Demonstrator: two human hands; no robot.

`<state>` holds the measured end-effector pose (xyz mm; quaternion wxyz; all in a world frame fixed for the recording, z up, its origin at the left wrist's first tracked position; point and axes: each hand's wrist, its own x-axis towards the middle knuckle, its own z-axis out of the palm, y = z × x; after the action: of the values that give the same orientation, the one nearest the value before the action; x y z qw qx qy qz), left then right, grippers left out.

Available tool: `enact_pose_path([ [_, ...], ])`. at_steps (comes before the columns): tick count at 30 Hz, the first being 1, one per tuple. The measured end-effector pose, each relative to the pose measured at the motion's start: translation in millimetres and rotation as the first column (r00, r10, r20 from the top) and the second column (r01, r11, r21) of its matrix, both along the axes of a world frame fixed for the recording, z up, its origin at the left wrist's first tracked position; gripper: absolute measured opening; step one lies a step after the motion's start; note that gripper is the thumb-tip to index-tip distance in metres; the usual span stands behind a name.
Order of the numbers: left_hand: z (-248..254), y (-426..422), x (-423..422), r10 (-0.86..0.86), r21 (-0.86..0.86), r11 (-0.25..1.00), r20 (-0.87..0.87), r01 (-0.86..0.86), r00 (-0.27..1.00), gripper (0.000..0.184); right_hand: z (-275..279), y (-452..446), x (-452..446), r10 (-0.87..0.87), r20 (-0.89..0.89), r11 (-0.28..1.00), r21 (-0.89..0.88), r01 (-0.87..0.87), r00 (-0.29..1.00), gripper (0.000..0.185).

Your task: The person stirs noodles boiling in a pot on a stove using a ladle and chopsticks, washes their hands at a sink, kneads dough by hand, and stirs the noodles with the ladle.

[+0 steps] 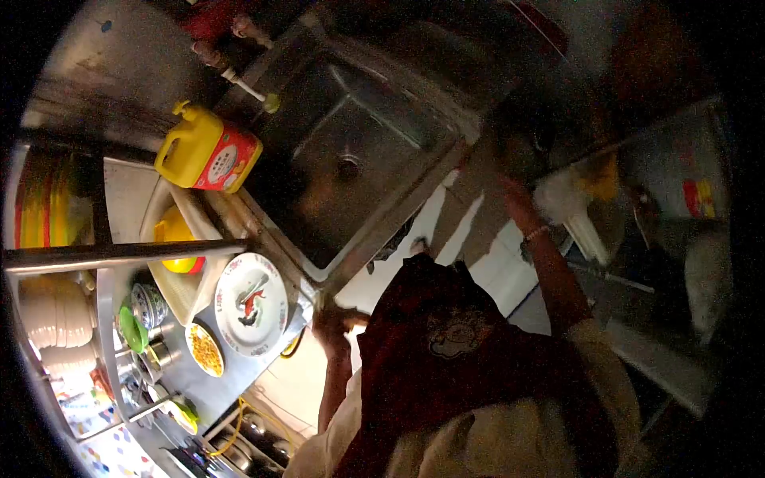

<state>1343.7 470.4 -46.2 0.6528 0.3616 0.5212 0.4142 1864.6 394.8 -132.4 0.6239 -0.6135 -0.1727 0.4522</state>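
My left hand [335, 319] hangs beside the near corner of the metal sink [317, 272], with its fingers loosely bent and a little apart. Nothing shows in it. A large white plate [271, 331] with a red and dark fish-like picture lies on the counter just left of that hand. My right arm reaches forward past the sink's right side, a bracelet at the wrist. The right hand [510, 193] is dim and blurred there, so its fingers and anything in them cannot be made out.
A yellow jug [211, 151] with a red label stands at the sink's left edge, below a tap [253, 89]. A beige basin [185, 299] and an oval dish of yellow food [205, 350] sit on the left counter. A metal shelf rail [119, 256] crosses there. Stacked bowls [56, 319] stand farther left.
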Motion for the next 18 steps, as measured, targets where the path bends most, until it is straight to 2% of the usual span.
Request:
enact_pose_path([
  [1,19.8,13.8,47.9,-0.025,0.007,1.0,0.036,0.024,0.999,0.043,22.0,27.5,8.1,0.147,-0.02,0.988,0.054,-0.145,0.989,0.057],
  [2,64.1,31.8,109.0,-0.08,0.057,0.995,-0.001,0.08,0.997,0.041,58.0,57.8,2.9,0.263,0.087,0.964,-0.054,-0.259,0.961,0.058],
  [4,46.6,69.1,167.8,-0.195,0.056,0.979,0.001,0.194,0.981,0.037,122.5,107.9,-8.1,0.498,0.263,0.856,-0.298,-0.421,0.826,0.059],
  [5,33.1,92.5,199.7,-0.36,0.232,0.801,-0.549,0.551,0.754,0.035,124.9,120.3,-6.6,0.51,0.283,0.856,-0.254,-0.45,0.812,0.059],
  [6,24.5,105.3,235.9,-0.406,0.109,0.891,-0.244,0.441,0.881,0.031,126.8,130.3,-11.2,0.526,0.296,0.85,-0.208,-0.484,0.797,0.058],
  [7,15.8,117.1,271.6,-0.311,-0.06,0.947,0.063,0.315,0.948,0.026,129.6,145.8,-9.8,0.554,0.318,0.831,-0.158,-0.533,0.769,0.057],
  [8,21.1,134.6,312.7,-0.447,-0.037,0.892,0.061,0.45,0.892,0.026,131.0,158.7,-0.6,0.615,0.33,0.788,-0.274,-0.551,0.716,0.055],
  [9,24.1,149.3,348.3,-0.577,-0.034,0.815,0.059,0.579,0.815,0.025,129.1,165.9,10.5,0.634,0.334,0.772,-0.316,-0.551,0.697,0.053],
  [10,-16.1,148.9,387.2,-0.546,0.461,0.688,-0.178,0.56,0.819,0.025,129.8,171.0,26.1,0.642,0.342,0.765,-0.333,-0.551,0.686,0.051],
  [11,-35.0,159.4,408.3,-0.47,0.65,0.478,-0.379,0.591,0.797,0.025,130.6,177.1,44.2,0.63,0.365,0.775,-0.335,-0.535,0.685,0.049],
  [12,-53.6,170.7,429.5,-0.289,0.776,0.245,-0.513,0.581,0.808,0.025,133.7,181.8,64.6,0.61,0.397,0.792,-0.334,-0.511,0.686,0.047],
  [13,-59.0,184.2,435.5,-0.209,0.781,0.142,-0.577,0.608,0.79,0.023,137.5,183.9,82.7,0.59,0.427,0.807,-0.335,-0.486,0.685,0.045],
  [14,-68.4,202.5,432.7,-0.205,0.709,0.202,-0.644,0.676,0.737,0.022,142.2,186.9,100.3,0.58,0.457,0.815,-0.345,-0.466,0.675,0.043],
  [16,-87.4,245.8,416.4,-0.28,0.404,0.471,-0.775,0.785,0.567,0.02,151.4,192.3,133.0,0.556,0.529,0.831,-0.352,-0.43,0.641,0.04],
  [18,-105.3,287.6,392.3,-0.305,0.133,0.702,-0.831,0.7,0.464,0.018,153.9,201.2,161.2,0.568,0.6,0.822,-0.375,-0.429,0.564,0.036],
])
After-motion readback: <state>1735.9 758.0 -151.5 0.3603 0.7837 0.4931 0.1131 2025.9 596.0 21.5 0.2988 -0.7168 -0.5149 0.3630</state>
